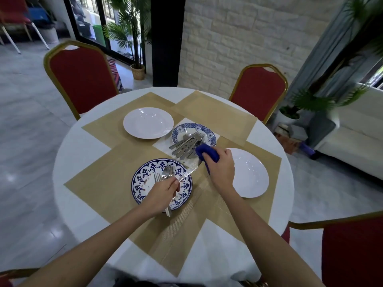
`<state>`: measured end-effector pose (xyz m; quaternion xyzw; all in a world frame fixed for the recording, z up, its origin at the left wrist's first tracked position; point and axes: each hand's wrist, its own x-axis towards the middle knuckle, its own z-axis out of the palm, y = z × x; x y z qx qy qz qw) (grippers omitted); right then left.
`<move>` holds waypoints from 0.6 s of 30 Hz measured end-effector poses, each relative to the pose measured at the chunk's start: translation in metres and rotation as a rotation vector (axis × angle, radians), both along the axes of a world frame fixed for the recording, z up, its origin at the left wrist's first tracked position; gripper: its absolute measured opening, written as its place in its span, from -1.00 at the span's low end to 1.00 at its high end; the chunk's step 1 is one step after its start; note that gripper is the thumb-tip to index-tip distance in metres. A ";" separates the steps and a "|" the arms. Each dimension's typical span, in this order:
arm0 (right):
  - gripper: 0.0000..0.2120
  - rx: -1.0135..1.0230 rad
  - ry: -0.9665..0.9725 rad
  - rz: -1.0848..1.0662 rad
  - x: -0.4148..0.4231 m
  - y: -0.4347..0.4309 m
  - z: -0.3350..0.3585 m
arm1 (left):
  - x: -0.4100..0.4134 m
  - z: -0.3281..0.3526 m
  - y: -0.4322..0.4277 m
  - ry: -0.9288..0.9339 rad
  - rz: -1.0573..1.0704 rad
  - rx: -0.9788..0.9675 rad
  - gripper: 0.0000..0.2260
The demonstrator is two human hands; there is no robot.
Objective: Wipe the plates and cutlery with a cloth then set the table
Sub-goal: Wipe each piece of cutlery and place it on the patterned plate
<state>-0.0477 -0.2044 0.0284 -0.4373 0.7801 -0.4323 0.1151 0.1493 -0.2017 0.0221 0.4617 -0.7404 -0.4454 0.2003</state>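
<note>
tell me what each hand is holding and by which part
The left hand pinches a piece of cutlery by its handle end. The right hand grips a bunched blue cloth closed around the cutlery's other end.

Arms: two, both bare from the lower edge of the view up to the wrists — no sleeve shows.
Left hand (163, 191): bare, no glove, no ring seen (fingers partly hidden).
Right hand (220, 169): bare, no glove — wrist plain, without watch or band.
Clothing: something dark at the bottom edge, too little to tell.
</note>
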 end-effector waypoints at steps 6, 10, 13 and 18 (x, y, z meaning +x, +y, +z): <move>-0.67 0.034 0.015 0.023 -0.001 0.001 0.001 | -0.003 -0.007 -0.003 0.029 0.012 0.045 -0.70; -0.68 0.058 0.153 0.282 0.014 0.014 -0.008 | -0.006 -0.009 -0.014 0.004 0.019 0.032 -0.70; -0.67 0.097 0.199 0.266 0.009 0.009 -0.011 | -0.007 -0.011 -0.019 -0.010 -0.002 0.025 -0.69; -0.75 0.099 -0.032 -0.057 -0.022 -0.012 -0.006 | -0.011 -0.013 -0.026 -0.034 -0.029 0.041 -0.68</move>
